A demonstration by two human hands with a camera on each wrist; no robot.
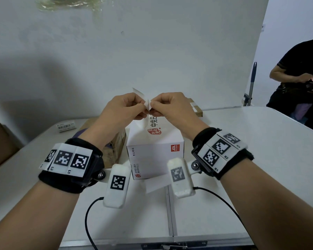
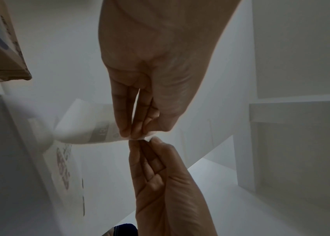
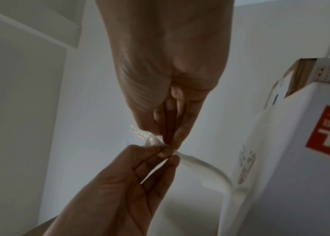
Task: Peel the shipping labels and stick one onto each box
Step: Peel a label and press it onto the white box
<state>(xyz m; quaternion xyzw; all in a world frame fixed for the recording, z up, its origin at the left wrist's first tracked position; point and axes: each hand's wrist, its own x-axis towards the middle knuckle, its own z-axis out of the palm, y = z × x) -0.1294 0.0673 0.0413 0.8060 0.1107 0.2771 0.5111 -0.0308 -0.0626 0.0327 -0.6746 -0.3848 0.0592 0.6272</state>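
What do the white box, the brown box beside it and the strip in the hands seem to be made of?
White box: likely smooth printed cardboard, with crisp folded edges and a slight sheen.
Brown box: plain matte cardboard by its colour.
Label strip: thin white paper; it curls, and light shows through it.

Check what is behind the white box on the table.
Behind the white box, at its far right, a brown cardboard box shows one corner bearing a label. The right hand and the white box cover the rest of it, so its size and contents cannot be seen.
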